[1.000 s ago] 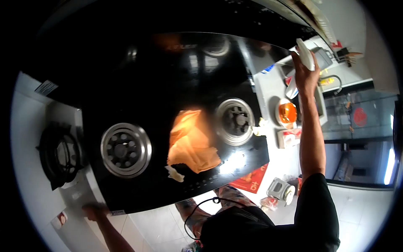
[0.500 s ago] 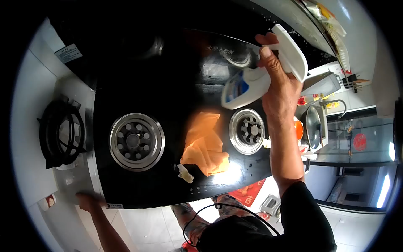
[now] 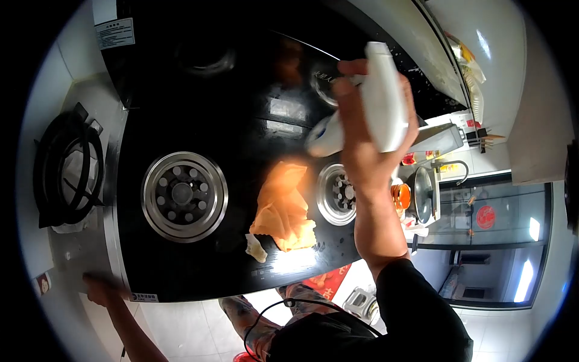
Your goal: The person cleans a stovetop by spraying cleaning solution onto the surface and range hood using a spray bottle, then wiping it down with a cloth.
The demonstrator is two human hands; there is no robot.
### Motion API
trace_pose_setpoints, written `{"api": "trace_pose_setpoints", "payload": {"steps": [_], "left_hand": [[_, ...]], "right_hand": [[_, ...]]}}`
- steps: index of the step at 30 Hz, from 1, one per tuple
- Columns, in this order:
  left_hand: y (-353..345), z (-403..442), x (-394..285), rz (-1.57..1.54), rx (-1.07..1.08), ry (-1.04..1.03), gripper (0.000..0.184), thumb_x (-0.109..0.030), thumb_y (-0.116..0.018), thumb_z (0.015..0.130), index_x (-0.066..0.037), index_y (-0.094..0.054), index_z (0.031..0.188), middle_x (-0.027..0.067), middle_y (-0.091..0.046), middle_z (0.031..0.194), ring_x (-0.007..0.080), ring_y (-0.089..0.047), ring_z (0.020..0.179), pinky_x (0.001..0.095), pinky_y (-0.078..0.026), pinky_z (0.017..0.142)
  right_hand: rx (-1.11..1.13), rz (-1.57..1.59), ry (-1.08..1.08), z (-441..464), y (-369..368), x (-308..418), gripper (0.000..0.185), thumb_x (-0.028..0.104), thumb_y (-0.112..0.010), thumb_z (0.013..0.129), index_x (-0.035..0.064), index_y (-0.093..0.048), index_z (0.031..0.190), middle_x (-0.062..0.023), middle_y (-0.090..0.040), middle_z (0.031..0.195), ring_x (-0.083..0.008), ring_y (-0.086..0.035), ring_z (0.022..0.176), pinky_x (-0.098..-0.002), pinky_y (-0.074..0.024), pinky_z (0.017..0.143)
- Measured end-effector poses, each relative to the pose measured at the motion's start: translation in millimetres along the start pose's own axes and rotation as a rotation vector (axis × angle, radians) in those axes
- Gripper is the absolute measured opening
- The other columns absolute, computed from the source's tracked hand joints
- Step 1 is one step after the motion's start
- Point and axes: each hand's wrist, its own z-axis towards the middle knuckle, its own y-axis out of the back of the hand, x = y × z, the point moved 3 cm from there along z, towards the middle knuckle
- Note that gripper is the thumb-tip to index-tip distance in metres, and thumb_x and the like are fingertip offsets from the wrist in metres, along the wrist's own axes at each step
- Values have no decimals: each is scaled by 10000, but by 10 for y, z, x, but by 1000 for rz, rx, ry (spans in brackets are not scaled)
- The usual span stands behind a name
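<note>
My right hand [image 3: 363,145] is wrapped round the neck of a white spray bottle [image 3: 388,99], raised above the right side of the black glass gas hob [image 3: 241,223]. The bottle is tilted, and its blue-labelled body shows partly behind my fingers. On the hob, between the burners, lies a crumpled orange cloth [image 3: 282,211]. A small pale scrap [image 3: 256,248] sits by its lower left corner. My left hand [image 3: 101,291] is low at the counter's front edge, by the hob's left corner; its fingers are dark and blurred.
The left burner [image 3: 184,196] and right burner [image 3: 333,193] have no grates on them. A black pan support [image 3: 69,172] lies on the steel counter at left. To the right are an orange container [image 3: 400,196], a wok [image 3: 422,194] and a faucet [image 3: 452,164].
The view has shifted, so the hob and cloth sit further left. My right hand has turned the spray bottle more upright. My left hand stays near the hob's front left corner.
</note>
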Motion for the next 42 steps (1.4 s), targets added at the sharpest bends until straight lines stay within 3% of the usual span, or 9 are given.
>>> {"api": "trace_pose_setpoints", "payload": {"steps": [2,10,16,18,20,21,25,30,42], "left_hand": [[43,-143,-90,54,-8,-24,912,-672,-584,855,147,-625,1255,295,-674,1249,445,-672,1116,510,-519,997],[35,-112,-64,10,8,-93,911,-681,-588,863,143,-628,1248,300,-673,1242,444,-674,1112,513,-522,1007],[30,-36,1,-51,-18,-37,936,-686,-605,856,157,-606,1265,304,-662,1258,450,-660,1133,526,-518,1014],[17,-27,9,-29,-24,-40,944,-687,-610,853,161,-601,1268,305,-659,1262,451,-657,1140,528,-517,1015],[1,16,35,5,-34,-39,954,-690,-612,850,164,-596,1274,309,-655,1270,453,-654,1148,530,-516,1017],[13,-48,-8,8,-31,-45,954,-690,-612,850,164,-596,1274,309,-655,1270,453,-654,1148,530,-516,1017],[62,-212,-100,0,33,-50,958,-700,-613,842,159,-609,1267,310,-657,1270,450,-661,1143,527,-527,1002],[34,-60,-6,-38,4,15,939,-695,-617,836,143,-627,1262,304,-660,1273,445,-668,1135,522,-530,998],[16,-51,-15,-50,15,31,920,-662,-624,829,137,-620,1286,292,-653,1300,439,-662,1149,509,-533,1000]], "right_hand": [[-26,-414,505,77,-104,-2,424,14,-809,827,-33,-630,1208,-159,-709,1043,-253,-696,836,-338,-546,729],[-42,-576,740,569,-208,-171,365,143,-842,835,11,-643,1110,-152,-683,922,-324,-702,757,-375,-555,668],[-198,-686,354,591,392,-445,258,174,-812,893,33,-673,1059,-113,-726,933,-224,-711,800,-345,-553,714],[-85,-569,345,465,379,-464,377,181,-844,840,10,-645,1111,-187,-690,930,-351,-713,801,-391,-571,700],[-5,-517,421,385,286,-410,409,172,-853,819,7,-648,1131,-186,-685,970,-351,-715,809,-398,-578,715],[18,-500,449,356,201,-287,362,122,-839,853,41,-677,1166,-115,-716,1007,-232,-708,840,-332,-559,755],[-13,-542,721,487,182,-432,336,108,-846,818,11,-654,1077,-135,-706,943,-276,-706,759,-361,-562,679],[-177,-829,223,516,836,-862,357,277,-833,866,19,-658,1038,-164,-705,826,-349,-716,704,-411,-562,640],[80,-504,555,277,5,-366,408,108,-856,791,14,-657,1135,-147,-669,959,-333,-694,791,-386,-560,686]]}}
